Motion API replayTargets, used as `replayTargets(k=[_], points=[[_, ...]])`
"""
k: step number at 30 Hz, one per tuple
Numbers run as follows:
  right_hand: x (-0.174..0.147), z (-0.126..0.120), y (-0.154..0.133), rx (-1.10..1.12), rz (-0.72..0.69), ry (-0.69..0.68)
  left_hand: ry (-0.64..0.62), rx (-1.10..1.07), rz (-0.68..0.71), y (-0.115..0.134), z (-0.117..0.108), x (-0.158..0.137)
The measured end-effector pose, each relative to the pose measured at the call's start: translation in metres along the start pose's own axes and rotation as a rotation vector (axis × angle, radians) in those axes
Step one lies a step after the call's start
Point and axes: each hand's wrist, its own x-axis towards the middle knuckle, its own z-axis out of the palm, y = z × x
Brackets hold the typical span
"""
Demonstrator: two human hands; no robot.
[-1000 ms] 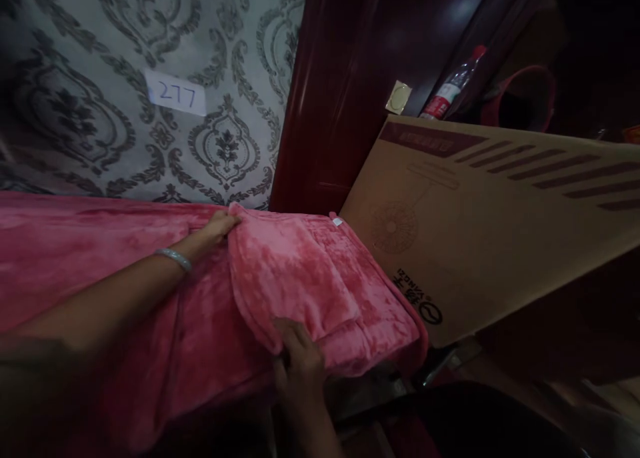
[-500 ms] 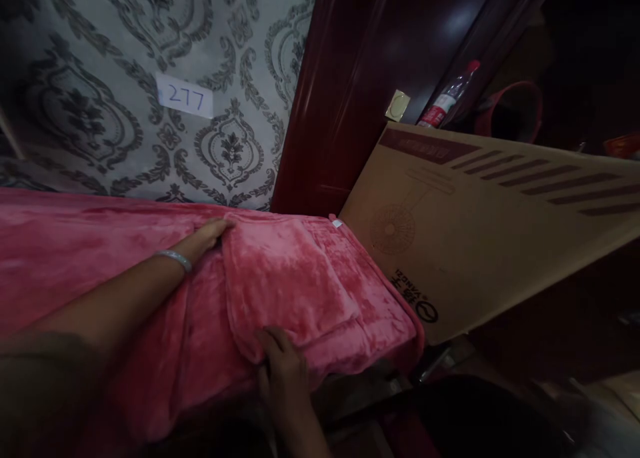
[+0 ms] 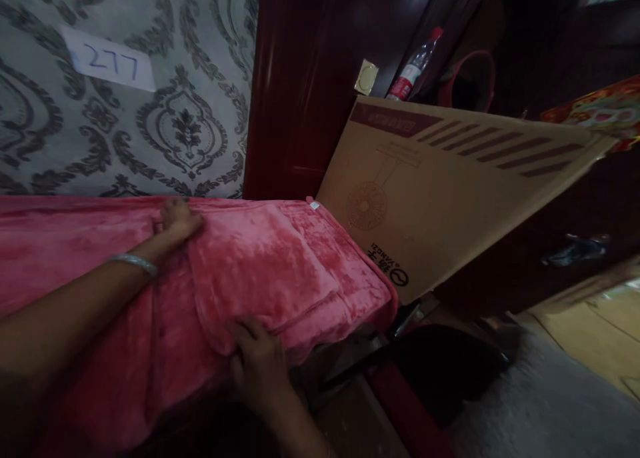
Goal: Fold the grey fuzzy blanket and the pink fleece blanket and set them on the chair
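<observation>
A pink plush blanket [image 3: 260,265] lies in front of me, with a squarish folded section on top of its spread-out layers. My left hand [image 3: 180,219], a pale bangle on its wrist, is at the far left corner of that section, its fingers curled down into the fabric; the fingertips are partly hidden. At the near edge my right hand [image 3: 260,361] grips the folded border, fingers on top and thumb below. A white tag [image 3: 314,205] shows at the blanket's far right corner.
A large cardboard box [image 3: 430,185] leans at the right end of the blanket, beside a dark red wooden panel [image 3: 295,98]. Behind it are a red-capped bottle [image 3: 413,68] and a pink ring-shaped rim [image 3: 493,78]. A paper marked 277 [image 3: 110,61] is on the patterned wall.
The view has swung to the right, so everything sits further left. My left hand has changed from reaching along the corner to bending over it. My right hand stays at the near edge.
</observation>
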Motion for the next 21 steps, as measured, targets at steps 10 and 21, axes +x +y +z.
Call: replayTargets(k=[10, 21], points=[[0.015, -0.001, 0.012, 0.242, 0.121, 0.310, -0.827, 0.075, 0.897, -0.022, -0.014, -0.139], [-0.021, -0.027, 0.040, 0.192, 0.098, 0.484, -0.436, 0.064, 0.660, -0.012, -0.007, -0.144]])
